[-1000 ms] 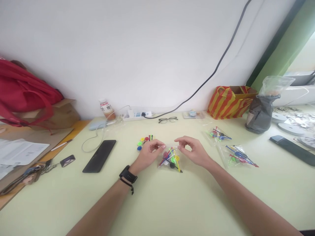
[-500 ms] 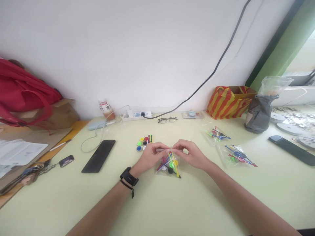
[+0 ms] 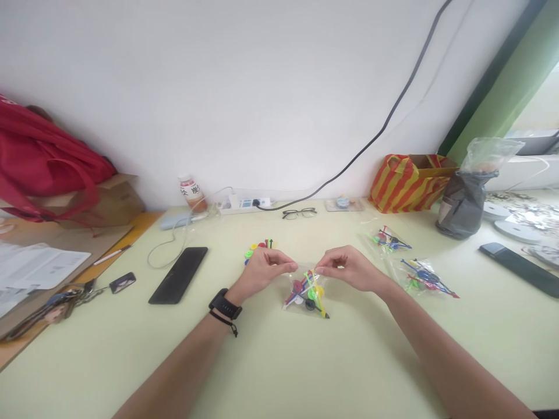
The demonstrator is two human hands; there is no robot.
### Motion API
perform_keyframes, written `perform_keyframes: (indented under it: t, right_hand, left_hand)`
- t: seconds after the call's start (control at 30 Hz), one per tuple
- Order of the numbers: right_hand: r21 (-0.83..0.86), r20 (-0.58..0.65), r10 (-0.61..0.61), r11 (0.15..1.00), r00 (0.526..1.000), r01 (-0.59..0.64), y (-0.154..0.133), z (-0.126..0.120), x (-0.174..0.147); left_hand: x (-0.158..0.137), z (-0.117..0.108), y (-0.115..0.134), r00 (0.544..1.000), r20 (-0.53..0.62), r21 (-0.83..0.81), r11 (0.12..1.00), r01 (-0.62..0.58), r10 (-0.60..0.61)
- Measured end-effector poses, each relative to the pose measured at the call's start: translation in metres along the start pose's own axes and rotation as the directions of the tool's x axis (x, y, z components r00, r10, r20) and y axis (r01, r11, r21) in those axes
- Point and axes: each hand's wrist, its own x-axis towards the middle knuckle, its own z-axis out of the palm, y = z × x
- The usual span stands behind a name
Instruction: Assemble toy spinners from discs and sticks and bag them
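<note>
A clear plastic bag [image 3: 301, 311] hangs between my hands, filled with coloured plastic sticks and small round discs. My left hand [image 3: 264, 270] pinches its top left corner between thumb and finger; a black watch is on that wrist. The top right corner is pinched by my right hand [image 3: 349, 267]. Behind my left hand lies a small group of coloured discs [image 3: 248, 254] and short sticks, partly hidden by the fingers. To the right rest two more clear bags of similar pieces, a nearer bag [image 3: 425, 276] and a farther bag [image 3: 390, 238].
A black phone [image 3: 179, 275] lies to the left, a dark phone-shaped object [image 3: 522, 267] to the right. Along the wall stand a bottle [image 3: 192, 194], a power strip [image 3: 244, 203], glasses [image 3: 299, 213] and a striped bag [image 3: 410, 183]. Keys [image 3: 72, 299] lie far left.
My hands have moved apart, from close together at the middle of the bag's top edge out to its two corners. The bag's top is now spread wider.
</note>
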Motion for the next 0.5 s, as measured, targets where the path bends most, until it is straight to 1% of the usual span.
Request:
perform_keyframes:
  t: [0.1,0.17,0.27,0.33,0.37,0.43,0.47,0.5]
  right_hand:
    - [-0.008,0.005,0.009,1.000,1.000,-0.009,-0.001,-0.001,-0.001]
    - [-0.022,-0.012,0.007,1.000,1.000,-0.008,-0.001,-0.001,0.000]
    - [-0.072,-0.089,-0.010,0.997,0.996,0.004,-0.001,-0.003,0.000]
    - [-0.145,-0.209,-0.039,0.989,0.977,0.009,0.002,-0.007,0.000]
    - [-0.201,-0.291,-0.068,0.980,0.954,0.009,0.005,-0.010,0.000]
    - [-0.358,-0.448,-0.178,0.934,0.876,0.007,0.013,-0.015,-0.001]
    - [-0.452,-0.493,-0.252,0.892,0.833,0.002,0.018,-0.018,-0.001]
    - [-0.545,-0.503,-0.325,0.839,0.801,-0.002,0.024,-0.019,0.000]
  left_hand:
    - [-0.001,0.001,0.001,1.000,-0.009,-0.009,1.000,-0.008,0.008]
    - [0.000,0.002,0.000,0.998,-0.051,-0.016,1.000,-0.020,0.020]
    - [0.002,-0.002,-0.002,0.983,-0.181,-0.094,0.995,-0.025,0.007]
    - [0.005,-0.010,-0.003,0.951,-0.308,-0.185,0.982,-0.025,-0.034]
    - [0.006,-0.015,-0.003,0.925,-0.376,-0.222,0.975,-0.033,-0.054]
    - [0.009,-0.025,-0.005,0.859,-0.509,-0.252,0.965,-0.078,-0.064]
    - [0.010,-0.029,-0.006,0.834,-0.549,-0.258,0.961,-0.100,-0.061]
    - [0.011,-0.031,-0.008,0.820,-0.569,-0.264,0.958,-0.110,-0.062]
